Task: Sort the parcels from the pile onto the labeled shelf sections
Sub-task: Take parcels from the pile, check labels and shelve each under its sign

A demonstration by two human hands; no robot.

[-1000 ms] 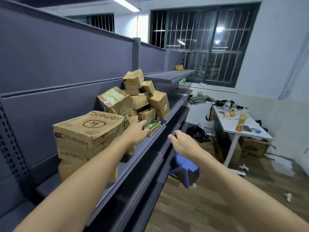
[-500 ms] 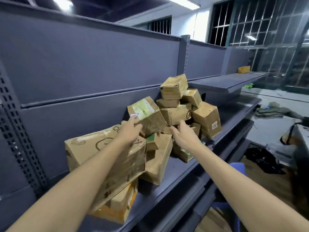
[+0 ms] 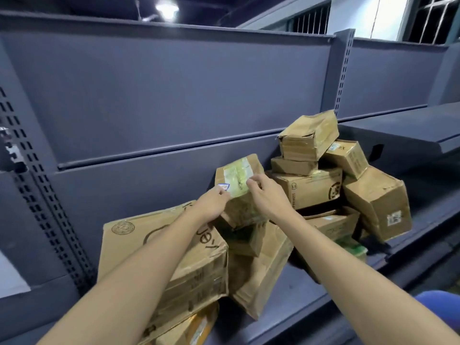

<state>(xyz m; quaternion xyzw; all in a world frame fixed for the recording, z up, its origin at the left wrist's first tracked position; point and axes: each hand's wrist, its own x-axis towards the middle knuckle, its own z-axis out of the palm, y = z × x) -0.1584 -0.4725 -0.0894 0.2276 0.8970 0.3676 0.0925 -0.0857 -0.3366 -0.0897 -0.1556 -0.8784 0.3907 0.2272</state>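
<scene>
Head view of a dark grey metal shelf (image 3: pixel 311 290) carrying a pile of brown parcels. Around the hands: a large box (image 3: pixel 129 242) at left, lying on an orange-brown box (image 3: pixel 189 329); a tilted brown parcel (image 3: pixel 261 270) leaning against the large box; at right a stack with a crumpled parcel (image 3: pixel 308 135) on top, a flat box (image 3: pixel 293 166) beneath it and a printed box (image 3: pixel 313 188) under that; a labelled box (image 3: pixel 378 202) at the far right; a green-and-white packet (image 3: pixel 353 250) at the stack's foot. A perforated upright (image 3: pixel 344 70) rises behind the pile; a blue stool (image 3: pixel 438 302) shows at lower right. The left forearm crosses the large box and hides most of its lettering; a round stamp (image 3: pixel 123 228) stays visible. The printed box reads "EXPRESS" along one edge; other labels are too blurred to read. The taped parcel (image 3: pixel 237 178), wrapped in yellow-green tape, sits atop the pile between large box and stack; the left hand (image 3: pixel 211 202) pinches its near corner by a small sticker (image 3: pixel 223 186); the right hand (image 3: pixel 266 195) grips its taped face with bent fingers.
</scene>
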